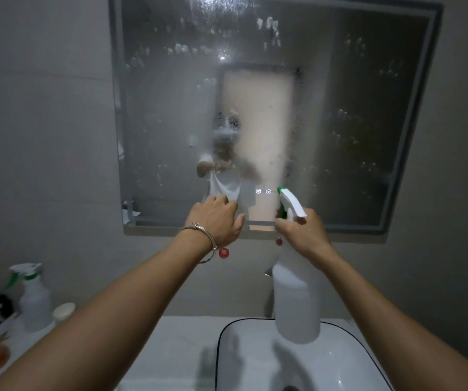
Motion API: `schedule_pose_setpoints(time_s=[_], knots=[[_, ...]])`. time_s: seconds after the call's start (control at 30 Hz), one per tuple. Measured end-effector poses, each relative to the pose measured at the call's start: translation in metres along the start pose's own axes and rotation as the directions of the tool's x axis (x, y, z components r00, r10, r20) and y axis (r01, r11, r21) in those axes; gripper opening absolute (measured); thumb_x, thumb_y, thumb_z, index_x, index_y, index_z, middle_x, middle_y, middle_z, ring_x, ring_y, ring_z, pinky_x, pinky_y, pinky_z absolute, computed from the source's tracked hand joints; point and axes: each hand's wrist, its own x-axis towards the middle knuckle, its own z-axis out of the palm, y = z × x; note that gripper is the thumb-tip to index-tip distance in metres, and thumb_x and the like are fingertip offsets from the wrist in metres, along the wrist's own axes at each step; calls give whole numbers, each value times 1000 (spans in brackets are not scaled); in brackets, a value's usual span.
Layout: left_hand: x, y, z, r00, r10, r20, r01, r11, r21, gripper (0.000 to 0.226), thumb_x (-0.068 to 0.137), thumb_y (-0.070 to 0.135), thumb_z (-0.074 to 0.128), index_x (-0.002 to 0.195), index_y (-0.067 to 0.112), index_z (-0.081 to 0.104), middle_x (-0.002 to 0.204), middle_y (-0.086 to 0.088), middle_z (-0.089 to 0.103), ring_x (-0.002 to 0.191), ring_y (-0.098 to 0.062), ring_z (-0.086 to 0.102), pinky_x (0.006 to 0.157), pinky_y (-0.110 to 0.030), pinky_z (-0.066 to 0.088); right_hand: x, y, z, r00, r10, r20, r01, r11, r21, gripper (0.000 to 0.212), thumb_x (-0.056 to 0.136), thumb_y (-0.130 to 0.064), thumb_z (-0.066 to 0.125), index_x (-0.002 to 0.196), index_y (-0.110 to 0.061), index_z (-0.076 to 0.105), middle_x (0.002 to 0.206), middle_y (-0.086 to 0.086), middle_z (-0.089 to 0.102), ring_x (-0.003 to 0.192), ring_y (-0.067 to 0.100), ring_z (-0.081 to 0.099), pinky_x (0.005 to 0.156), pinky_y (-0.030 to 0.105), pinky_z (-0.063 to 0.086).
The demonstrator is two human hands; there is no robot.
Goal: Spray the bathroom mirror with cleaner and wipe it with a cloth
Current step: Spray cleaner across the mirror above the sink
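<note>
White plastic fills the right hand (302, 235): its fingers are wrapped round the neck of a spray bottle (295, 300), with the green-tipped nozzle (281, 190) raised to the lower edge of the mirror (170, 94) and aimed at the glass. The bottle hangs upright below the fist, its body over the back rim of the basin (362, 359), probably so that any drips fall into the bowl and the trigger stays easy to squeeze. Whether a finger is pressing the trigger I cannot tell.

Mist and beads of cleaner already cover most of the mirror, with thicker foamy blotches along the top and down the right side, so the spraying looks far along and the wiping not yet done.

Beside the bottle, the left hand (217, 218), a thin bracelet (199, 228) at the wrist, reaches to the mirror's bottom edge with fingers loosely curled and held together. A pale shape shows just past its fingertips, but that reads as the reflected white shirt; whether a cloth is held I cannot tell. Both hands sit close together at the lower middle of the glass, the bottle in the right one, just right of the left.

A second spray bottle (34, 297) stands well apart on the counter at far left, next to a small round jar (64, 310).
</note>
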Motion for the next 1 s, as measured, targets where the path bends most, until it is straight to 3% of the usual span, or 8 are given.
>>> schedule_pose_setpoints(time_s=[0.13, 0.3, 0.53, 0.67, 0.83, 1.0], knots=[[-13, -15, -1, 1000, -14, 3, 14, 1000, 3, 43, 95, 45, 30, 118, 16, 51, 120, -9, 52, 108, -26, 49, 83, -40, 43, -2, -13, 17, 999, -23, 41, 22, 999, 31, 17, 61, -22, 56, 72, -10, 62, 52, -2, 63, 48, 17, 66, 53, 37, 56], [-33, -40, -3, 999, -40, 15, 39, 999, 26, 42, 95, 45, 30, 116, 16, 52, 119, -8, 53, 107, -26, 49, 84, -41, 44, -27, -9, 48, 997, -3, 72, 5, 1000, -26, 13, 64, -23, 56, 59, -12, 59, 46, -3, 62, 44, 15, 65, 42, 22, 45], [-45, -78, -8, 996, -88, 27, 86, 995, 39, 42, 94, 45, 32, 117, 16, 52, 120, -9, 52, 111, -27, 48, 85, -41, 42, -29, -39, 77, 985, -71, 158, 66, 997, 35, 18, 60, -24, 56, 70, -10, 59, 53, -1, 58, 51, 22, 66, 50, 35, 51], [-51, -92, -8, 996, -88, 25, 87, 995, 39, 43, 94, 45, 32, 118, 16, 52, 120, -8, 52, 110, -27, 48, 83, -40, 42, -29, -52, 95, 988, -49, 144, 33, 993, 114, 18, 59, -24, 55, 71, -11, 60, 52, -4, 59, 46, 17, 65, 49, 29, 50], [-66, -113, -3, 991, -127, 48, 125, 991, 36, 42, 95, 45, 32, 116, 16, 53, 119, -8, 52, 109, -27, 48, 83, -41, 43, -43, -43, 125, 997, -8, 82, 3, 998, 56, 7, 61, -22, 54, 56, -19, 58, 40, -7, 53, 32, 5, 51, 37, 16, 34], [-72, -137, -2, 979, -197, 46, 195, 980, 46, 40, 95, 44, 32, 116, 17, 53, 121, -8, 52, 112, -28, 47, 83, -40, 42, -44, -50, 140, 993, 2, 116, -11, 997, 80, 17, 61, -22, 54, 66, -6, 58, 46, -1, 58, 43, 14, 64, 40, 18, 42]])
